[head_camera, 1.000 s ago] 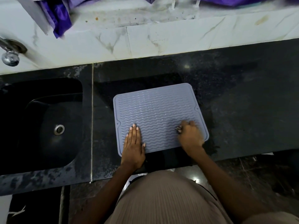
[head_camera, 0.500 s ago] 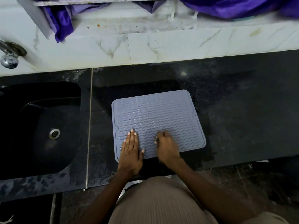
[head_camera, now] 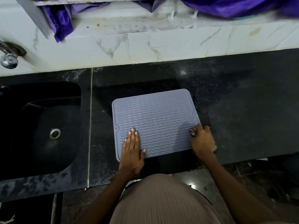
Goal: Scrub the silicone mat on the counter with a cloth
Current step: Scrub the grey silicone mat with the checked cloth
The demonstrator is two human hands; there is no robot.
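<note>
A grey silicone mat (head_camera: 155, 120) with wavy ridges lies flat on the black stone counter (head_camera: 242, 110). My left hand (head_camera: 131, 152) presses flat on the mat's near left corner, fingers straight. My right hand (head_camera: 203, 141) sits at the mat's near right corner, fingers curled round a small patterned cloth (head_camera: 193, 131). Only a bit of the cloth shows past my knuckles; the rest is hidden under the hand.
A black sink (head_camera: 42, 130) with a metal drain (head_camera: 55, 134) lies left of the mat. A chrome tap (head_camera: 8, 58) sticks out at the far left. White marble tiles (head_camera: 145, 46) back the counter, with purple fabric (head_camera: 63, 21) hanging above.
My right hand with the cloth swept left to the mat's middle, then back right to the near right corner. My left hand stayed pressed on the mat.
</note>
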